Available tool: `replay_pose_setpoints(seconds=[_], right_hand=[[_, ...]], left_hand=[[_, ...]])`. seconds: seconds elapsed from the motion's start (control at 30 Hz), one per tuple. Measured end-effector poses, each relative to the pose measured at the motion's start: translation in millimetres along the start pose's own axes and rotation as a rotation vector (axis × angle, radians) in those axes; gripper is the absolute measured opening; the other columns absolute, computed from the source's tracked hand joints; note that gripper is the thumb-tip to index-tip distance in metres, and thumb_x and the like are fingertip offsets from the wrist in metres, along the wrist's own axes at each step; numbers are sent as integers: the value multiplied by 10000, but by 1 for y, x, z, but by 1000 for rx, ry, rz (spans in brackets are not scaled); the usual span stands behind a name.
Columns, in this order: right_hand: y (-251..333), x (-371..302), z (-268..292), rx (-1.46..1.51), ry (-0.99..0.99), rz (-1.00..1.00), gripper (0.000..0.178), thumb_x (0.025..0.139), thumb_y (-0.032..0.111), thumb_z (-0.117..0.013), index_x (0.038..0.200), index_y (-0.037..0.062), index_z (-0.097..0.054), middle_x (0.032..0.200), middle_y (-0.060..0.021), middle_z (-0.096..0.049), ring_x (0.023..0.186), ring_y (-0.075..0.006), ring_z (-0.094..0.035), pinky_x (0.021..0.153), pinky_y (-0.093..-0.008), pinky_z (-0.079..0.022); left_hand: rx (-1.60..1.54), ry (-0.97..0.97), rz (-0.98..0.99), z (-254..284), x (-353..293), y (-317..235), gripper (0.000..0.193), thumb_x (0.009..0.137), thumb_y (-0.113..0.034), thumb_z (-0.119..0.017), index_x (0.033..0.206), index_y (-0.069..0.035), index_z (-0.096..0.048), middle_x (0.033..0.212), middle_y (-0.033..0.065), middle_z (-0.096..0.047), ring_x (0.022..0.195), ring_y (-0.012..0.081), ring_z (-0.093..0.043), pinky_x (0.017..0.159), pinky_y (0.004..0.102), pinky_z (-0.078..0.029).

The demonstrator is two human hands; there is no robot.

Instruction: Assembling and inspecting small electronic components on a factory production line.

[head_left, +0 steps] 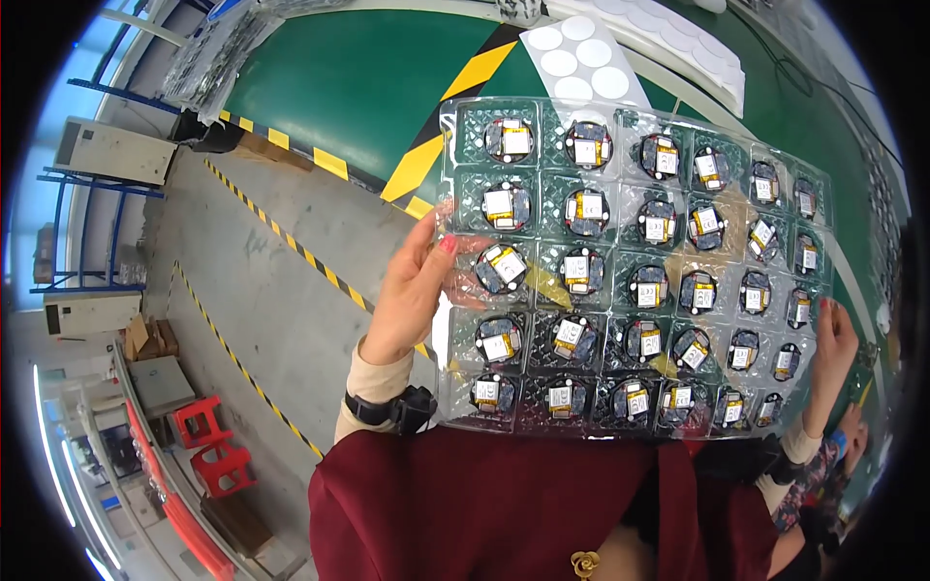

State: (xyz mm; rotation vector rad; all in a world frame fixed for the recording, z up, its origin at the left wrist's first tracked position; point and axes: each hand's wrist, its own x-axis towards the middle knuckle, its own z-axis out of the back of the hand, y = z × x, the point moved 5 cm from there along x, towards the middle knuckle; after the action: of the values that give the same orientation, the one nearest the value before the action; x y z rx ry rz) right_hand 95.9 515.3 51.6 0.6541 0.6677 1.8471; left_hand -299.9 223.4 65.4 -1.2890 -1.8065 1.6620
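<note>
Plastic tray point(539, 169), clear and divided into compartments, spans the centre and right of the frame, held up by both hands at opposite short edges, the hands well apart from each other. At the tray's left edge, the left hand point(407, 290) is clamped on the rim, its thumb lying over the face and its other fingers partly seen through the clear plastic. Toward the right of the frame, the right hand point(835, 347) is at the opposite edge with its fingers pointing up; how far they wrap behind the rim cannot be told.

Six columns and five rows make up the tray, and each compartment carries a round part point(587, 208), dark with a pale square block and a bit of yellow on it. The squares are turned at differing angles from one compartment to the next.

Behind the tray, a green worktop point(329, 87) fills the top of the frame, edged with yellow-and-black tape point(414, 169). A sheet of white round stickers point(608, 81) lies on it at upper centre, its lower end overlapped by the tray.

A dark band point(373, 410) circles the left wrist, and a maroon garment point(484, 504) fills the lower centre. At lower right, close to the right forearm, a co-worker's hand point(852, 434) shows. Two red stools point(223, 469) stand on the grey floor point(257, 290) at lower left.
</note>
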Motion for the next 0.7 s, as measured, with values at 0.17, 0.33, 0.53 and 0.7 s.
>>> replay_pose_setpoints(seconds=[0.17,0.33,0.53,0.7], right_hand=[[-1,-2,-2,51,-22,-29,243,875,130,-510,696,-19,-442,600,50,-266,561,-39,-212,480,-219,-155],[-3,-2,-2,20,-18,-28,247,878,135,-509,696,-13,-431,602,54,-265,560,-39,-213,482,-213,-158],[-3,-8,1,34,-32,-32,261,872,139,-519,686,-8,-409,602,50,-257,560,-42,-210,481,-216,-160],[-11,-7,0,-35,-45,28,263,865,137,-526,679,-3,-405,600,51,-258,563,-40,-215,479,-217,-167]], left_hand=[[48,9,24,1,0,0,421,930,-135,-335,1324,-43,-216,1095,160,-534,732,160,-616,607,293,-545],[38,-5,24,1,-2,2,427,929,-145,-346,1324,-47,-219,1089,156,-535,717,168,-617,606,296,-547],[58,-1,37,1,-3,9,439,925,-165,-369,1325,-50,-231,1066,148,-542,716,177,-619,591,295,-545],[42,-4,27,5,-1,16,441,923,-179,-378,1320,-42,-244,1051,147,-547,700,185,-618,568,298,-540]])
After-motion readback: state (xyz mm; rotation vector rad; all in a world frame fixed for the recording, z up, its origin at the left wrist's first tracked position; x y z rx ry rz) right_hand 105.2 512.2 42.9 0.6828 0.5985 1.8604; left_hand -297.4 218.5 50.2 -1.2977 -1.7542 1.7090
